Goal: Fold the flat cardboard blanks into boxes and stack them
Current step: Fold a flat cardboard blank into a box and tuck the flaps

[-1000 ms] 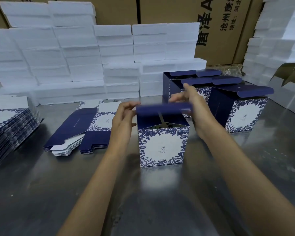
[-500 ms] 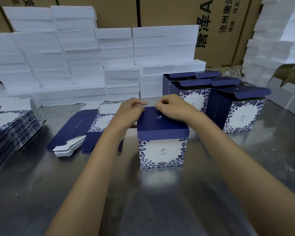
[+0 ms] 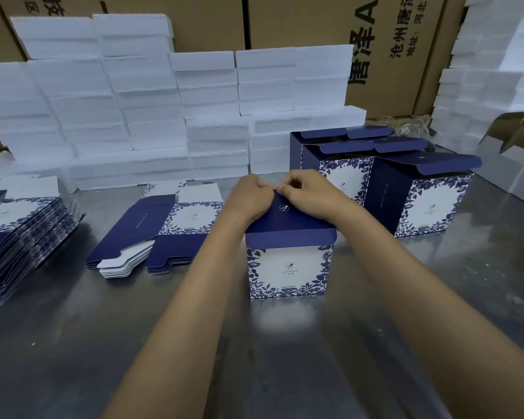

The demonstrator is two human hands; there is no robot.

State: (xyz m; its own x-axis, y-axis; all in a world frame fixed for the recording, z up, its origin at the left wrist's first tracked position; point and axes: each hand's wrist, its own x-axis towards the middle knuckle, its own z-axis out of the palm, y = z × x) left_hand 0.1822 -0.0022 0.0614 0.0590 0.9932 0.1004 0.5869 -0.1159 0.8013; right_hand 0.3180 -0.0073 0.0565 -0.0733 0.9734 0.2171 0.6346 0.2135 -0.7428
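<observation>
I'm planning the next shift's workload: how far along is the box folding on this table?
Done: several folded boxes stand at the back right, lids still ajar. In hand: the left hand and right hand work at the far edge of the lid on the front box. Left: two stacks of flat blanks and remain, so much is still unfolded.

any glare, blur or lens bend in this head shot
Head view: soft glare patches on the steel table, brightest just before the box; white foam stacks nearly blown out; wide-angle bend at the edges; forearms and near table soft.
</observation>
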